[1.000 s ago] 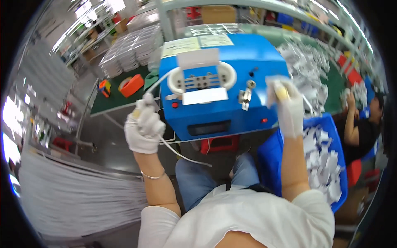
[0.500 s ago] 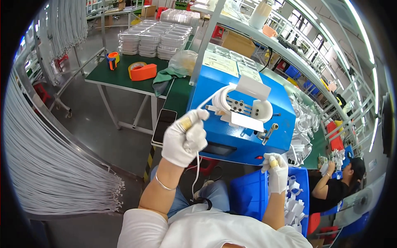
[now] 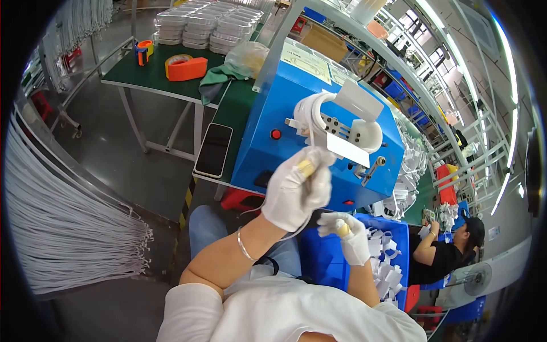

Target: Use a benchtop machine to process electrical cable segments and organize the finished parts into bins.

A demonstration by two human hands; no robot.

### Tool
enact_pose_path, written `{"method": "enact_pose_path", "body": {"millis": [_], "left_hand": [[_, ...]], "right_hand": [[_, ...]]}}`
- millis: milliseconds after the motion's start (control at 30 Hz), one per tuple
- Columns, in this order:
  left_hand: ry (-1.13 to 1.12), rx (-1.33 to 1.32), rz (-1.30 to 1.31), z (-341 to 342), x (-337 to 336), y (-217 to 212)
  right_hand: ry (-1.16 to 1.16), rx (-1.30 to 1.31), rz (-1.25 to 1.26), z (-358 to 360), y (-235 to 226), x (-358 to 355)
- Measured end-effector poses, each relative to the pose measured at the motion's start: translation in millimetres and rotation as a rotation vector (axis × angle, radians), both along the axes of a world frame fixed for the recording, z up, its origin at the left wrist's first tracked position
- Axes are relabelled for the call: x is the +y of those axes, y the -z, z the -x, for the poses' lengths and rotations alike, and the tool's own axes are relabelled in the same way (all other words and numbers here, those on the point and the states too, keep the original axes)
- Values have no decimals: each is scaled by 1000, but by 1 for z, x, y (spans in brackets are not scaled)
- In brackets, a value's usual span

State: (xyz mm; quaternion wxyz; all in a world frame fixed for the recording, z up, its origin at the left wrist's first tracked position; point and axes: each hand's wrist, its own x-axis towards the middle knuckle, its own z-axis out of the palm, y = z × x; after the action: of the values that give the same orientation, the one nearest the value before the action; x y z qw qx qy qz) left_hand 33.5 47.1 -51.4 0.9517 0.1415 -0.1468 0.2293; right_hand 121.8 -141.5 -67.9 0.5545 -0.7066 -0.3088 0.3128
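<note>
1. The left hand point(image 3: 299, 188), in a white glove with a yellowish tip on one finger, is raised in front of the blue machine point(image 3: 268, 142); its fingers are curled together, pinching a thin white cable point(image 3: 310, 122).
2. The cable runs up from that hand, toward 12 o'clock, and loops around the white winding fixture point(image 3: 347, 122) on the machine's face.
3. The right hand point(image 3: 347, 233), also white-gloved, sits lower, at 4 o'clock from the left hand, over the edge of a blue bin point(image 3: 327, 259); its fingers are loosely bent, and whether it holds anything cannot be told.
4. White paper-like pieces point(image 3: 387, 268) fill the bin at 3 o'clock from the right hand.
5. A black smartphone point(image 3: 213, 150) lies flat on the green table point(image 3: 148, 77), at 9 o'clock from the machine.
6. An orange tape dispenser point(image 3: 185, 67) lies further off at 11 o'clock, with stacked clear trays point(image 3: 211, 25) beyond it.
7. A bundle of white cables point(image 3: 68, 222) hangs at 9 o'clock.
8. Another person point(image 3: 444, 253) sits at 3 o'clock.
</note>
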Motion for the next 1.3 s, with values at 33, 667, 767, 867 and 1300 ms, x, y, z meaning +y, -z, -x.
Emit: {"method": "enact_pose_path", "body": {"millis": [33, 667, 767, 867, 1300], "left_hand": [[30, 49, 22, -4, -6, -8], [107, 375, -1946, 12, 52, -162], [-164, 495, -1911, 0, 53, -196], [-494, 633, -2080, -33, 49, -208], [-462, 519, -2463, -108, 106, -182]], "right_hand": [[-73, 53, -43, 2, 4, 1], [291, -1088, 242, -149, -124, -54], [240, -1198, 93, -192, -130, -34], [320, -1340, 291, -218, -142, 5], [219, -1516, -17, -166, -181, 180]]}}
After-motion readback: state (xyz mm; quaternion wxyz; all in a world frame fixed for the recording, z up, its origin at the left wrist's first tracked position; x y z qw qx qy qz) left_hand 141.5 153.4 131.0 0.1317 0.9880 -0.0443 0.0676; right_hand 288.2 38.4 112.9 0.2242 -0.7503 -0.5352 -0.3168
